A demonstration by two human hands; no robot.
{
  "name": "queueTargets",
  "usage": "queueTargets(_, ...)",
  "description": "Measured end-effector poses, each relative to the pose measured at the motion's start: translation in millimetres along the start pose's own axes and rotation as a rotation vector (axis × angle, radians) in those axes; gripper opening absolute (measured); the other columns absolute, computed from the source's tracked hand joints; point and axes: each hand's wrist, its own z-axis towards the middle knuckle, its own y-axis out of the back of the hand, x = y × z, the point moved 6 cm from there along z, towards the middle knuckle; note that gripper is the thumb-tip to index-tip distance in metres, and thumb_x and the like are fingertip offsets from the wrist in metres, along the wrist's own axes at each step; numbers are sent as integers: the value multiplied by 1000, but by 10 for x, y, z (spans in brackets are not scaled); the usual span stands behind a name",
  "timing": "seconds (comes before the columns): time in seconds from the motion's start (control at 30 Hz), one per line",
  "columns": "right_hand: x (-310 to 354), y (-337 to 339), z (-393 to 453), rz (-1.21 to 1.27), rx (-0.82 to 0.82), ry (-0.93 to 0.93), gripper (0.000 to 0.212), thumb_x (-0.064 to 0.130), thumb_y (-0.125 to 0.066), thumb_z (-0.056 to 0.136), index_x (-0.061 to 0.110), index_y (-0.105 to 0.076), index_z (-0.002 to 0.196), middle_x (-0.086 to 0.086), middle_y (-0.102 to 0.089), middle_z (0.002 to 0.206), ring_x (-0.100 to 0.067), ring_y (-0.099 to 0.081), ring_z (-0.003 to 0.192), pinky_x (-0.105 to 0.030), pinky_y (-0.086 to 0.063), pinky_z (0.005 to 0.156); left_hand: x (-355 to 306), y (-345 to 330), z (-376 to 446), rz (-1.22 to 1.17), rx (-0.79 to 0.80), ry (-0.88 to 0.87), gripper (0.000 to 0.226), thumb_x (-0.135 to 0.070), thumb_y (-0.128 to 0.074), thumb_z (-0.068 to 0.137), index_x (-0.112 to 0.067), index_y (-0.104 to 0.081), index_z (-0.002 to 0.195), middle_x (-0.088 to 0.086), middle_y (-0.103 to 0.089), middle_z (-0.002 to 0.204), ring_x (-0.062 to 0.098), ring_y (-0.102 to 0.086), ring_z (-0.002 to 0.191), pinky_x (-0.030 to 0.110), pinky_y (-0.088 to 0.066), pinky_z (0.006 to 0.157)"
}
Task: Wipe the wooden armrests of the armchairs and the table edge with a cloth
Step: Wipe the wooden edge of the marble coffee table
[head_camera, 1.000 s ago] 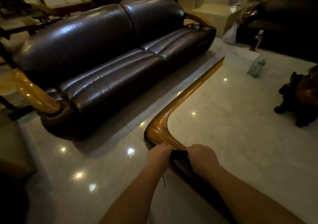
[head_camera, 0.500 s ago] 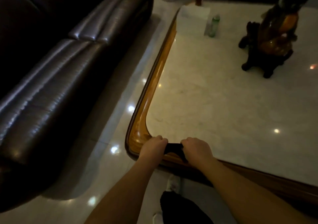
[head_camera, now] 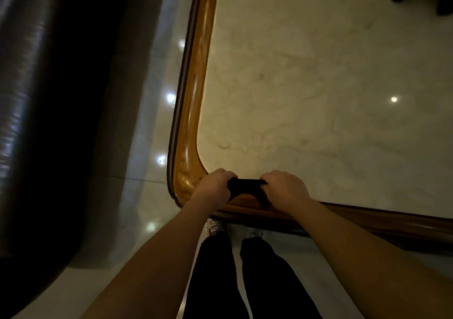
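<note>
Two hands, left (head_camera: pixel 212 185), right (head_camera: pixel 284 188), fingers clenched on one cloth (head_camera: pixel 247 188), table edge (head_camera: pixel 193 127).

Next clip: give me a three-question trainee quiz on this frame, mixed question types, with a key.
1. True or false: both hands grip the dark cloth.
2. The cloth lies on which part of the table? A) the middle of the marble top B) the wooden edge near the rounded corner C) a table leg
3. Fill in: left of the table, across a strip of glossy floor, stands a dark leather ____.

Key: 1 true: the left hand and the right hand each hold one end. 2 B. 3 sofa.
</note>
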Motion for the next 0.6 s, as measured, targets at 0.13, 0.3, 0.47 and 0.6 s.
queueTargets(0.13,-281,39,634,15,-23,-89,23,25,-45,98,13,-64,99,-7,-63,93,-25,-59,80,-36,-48,65,92,112,737,61,-60,-28,37,-4,-47,87,-18,-60,119,8,-56,113,30,-55,104,40,-46,88)
queueTargets(0.3,-572,60,1290,-91,-112,-161,20,17,-49,93,8,-62,105,-16,-62,103,-34,-59,91,-36,-46,71,112,200,1410,148,-212,-40,43,-5,-48,87,-14,-51,129,15,-51,122,35,-50,110,43,-42,91)
queueTargets(0.47,-609,226,1235,-124,-130,-233,34,22,-48,93,8,-49,124,-19,-51,121,-37,-47,111,-40,-40,82,115,338,1320,179,-226,35,48,-10,-48,89,-13,-38,136,17,-43,132,36,-43,116,45,-41,90)
queueTargets(0.6,-394,445,851,-131,-84,-219,26,23,-43,94,8,-54,113,-16,-53,114,-34,-49,104,-37,-35,74,-44,580,898,229,-202,26,46,-10,-43,90,-13,-40,136,14,-44,134,34,-43,119,44,-43,91)
